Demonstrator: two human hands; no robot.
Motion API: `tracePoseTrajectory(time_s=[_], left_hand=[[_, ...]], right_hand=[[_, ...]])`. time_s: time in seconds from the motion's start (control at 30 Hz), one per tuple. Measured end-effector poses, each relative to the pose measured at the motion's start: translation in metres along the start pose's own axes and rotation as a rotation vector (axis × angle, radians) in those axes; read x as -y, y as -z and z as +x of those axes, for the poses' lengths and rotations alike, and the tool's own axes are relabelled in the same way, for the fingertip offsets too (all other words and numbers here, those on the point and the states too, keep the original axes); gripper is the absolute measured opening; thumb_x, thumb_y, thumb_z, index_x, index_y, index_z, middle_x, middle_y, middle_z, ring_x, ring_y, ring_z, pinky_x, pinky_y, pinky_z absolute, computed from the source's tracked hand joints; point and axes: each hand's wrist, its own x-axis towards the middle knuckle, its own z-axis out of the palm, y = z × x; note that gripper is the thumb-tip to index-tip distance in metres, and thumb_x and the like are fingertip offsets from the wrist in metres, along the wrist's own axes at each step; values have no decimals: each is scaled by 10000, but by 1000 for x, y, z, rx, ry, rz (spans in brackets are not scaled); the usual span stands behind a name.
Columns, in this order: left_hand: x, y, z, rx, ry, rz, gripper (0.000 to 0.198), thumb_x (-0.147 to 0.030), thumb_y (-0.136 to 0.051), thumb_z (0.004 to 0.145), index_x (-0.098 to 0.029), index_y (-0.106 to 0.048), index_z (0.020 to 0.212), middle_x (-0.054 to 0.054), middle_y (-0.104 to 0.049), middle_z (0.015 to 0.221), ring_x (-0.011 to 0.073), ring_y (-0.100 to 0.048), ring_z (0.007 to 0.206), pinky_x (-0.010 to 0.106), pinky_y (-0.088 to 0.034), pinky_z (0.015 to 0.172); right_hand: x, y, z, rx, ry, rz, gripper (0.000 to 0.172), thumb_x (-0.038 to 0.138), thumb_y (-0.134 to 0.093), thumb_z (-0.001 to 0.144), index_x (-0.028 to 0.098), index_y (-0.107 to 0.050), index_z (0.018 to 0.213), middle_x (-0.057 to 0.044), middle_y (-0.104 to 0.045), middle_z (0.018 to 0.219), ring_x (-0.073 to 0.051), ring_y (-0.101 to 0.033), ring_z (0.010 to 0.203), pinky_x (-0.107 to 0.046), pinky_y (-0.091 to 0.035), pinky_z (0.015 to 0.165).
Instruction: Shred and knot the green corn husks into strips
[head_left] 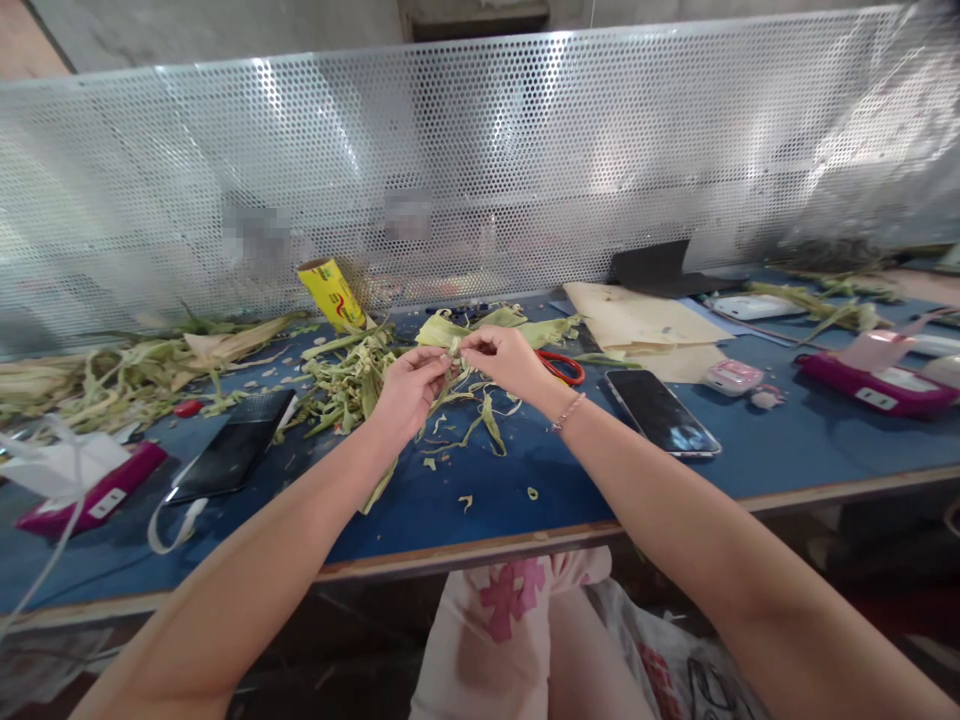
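My left hand (409,388) and my right hand (510,362) meet over the middle of the table, both with fingers pinched. Between their fingertips is a pale green strip that looks like corn husk; most of it is hidden by the fingers. A broader leafy husk (441,328) shows just behind the fingertips. Left of my left hand lies a heap of knotted husk pieces (349,380). Loose husk scraps (491,425) are scattered below the hands. Beside my right wrist are red loop handles (564,366), seemingly of scissors.
A yellow tube (330,292) leans near the perforated metal screen (480,150). Phones lie on both sides, one at right (664,412) and one at left (236,445). Beyond them are magenta power strips, at left (97,492) and right (874,385). Brown paper (645,318) lies back right.
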Motion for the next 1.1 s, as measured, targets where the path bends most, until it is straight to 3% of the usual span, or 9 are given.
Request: tracePoseTrajectory(time_s=[0.13, 0.37, 0.63, 0.73, 0.87, 1.1], left_hand=[[0, 1, 0, -8, -9, 10, 214, -82, -733, 451, -120, -593, 609, -14, -601, 538, 65, -546, 502, 193, -417, 530], [3, 3, 1, 15, 5, 20, 215, -86, -737, 455, -118, -600, 619, -5, -615, 552, 68, -557, 511, 187, -411, 522], [2, 0, 0, 19, 21, -10, 225, -72, -739, 439, -110, -596, 609, -1, -622, 552, 75, -572, 525, 200, -438, 563], [1, -2, -1, 15, 18, -10, 226, -67, -737, 427, -106, -592, 597, -2, -614, 528, 67, -557, 497, 190, -426, 534], [1, -3, -3, 21, 17, 15, 231, -65, -734, 435, -110, -589, 609, -6, -604, 520, 56, -533, 471, 185, -401, 502], [2, -4, -4, 27, 10, 21, 212, -66, -716, 458, -112, -582, 615, 7, -615, 542, 86, -573, 516, 219, -434, 566]], right_hand=[[2, 3, 0, 95, -84, 158, 86, 208, -538, 717, 141, -592, 711, -4, -586, 695, -84, -499, 643, -246, -398, 666], [4, 3, 0, 240, -226, 330, 99, 219, -523, 749, 155, -514, 674, 70, -362, 525, -48, -280, 456, -217, -226, 456], [8, 6, -3, 343, -284, 515, 124, 225, -509, 768, 153, -471, 674, 64, -362, 574, -42, -284, 477, -214, -212, 460], [10, 5, -5, 328, -250, 450, 136, 229, -590, 704, 152, -479, 685, 64, -406, 602, -40, -312, 498, -211, -243, 478], [7, -3, -4, 197, -196, 378, 280, 274, -696, 586, 165, -438, 611, 78, -418, 570, -44, -363, 519, -215, -309, 525], [3, -10, -4, 58, -181, 463, 306, 321, -721, 528, 166, -465, 593, 60, -503, 558, -72, -499, 554, -247, -404, 605]])
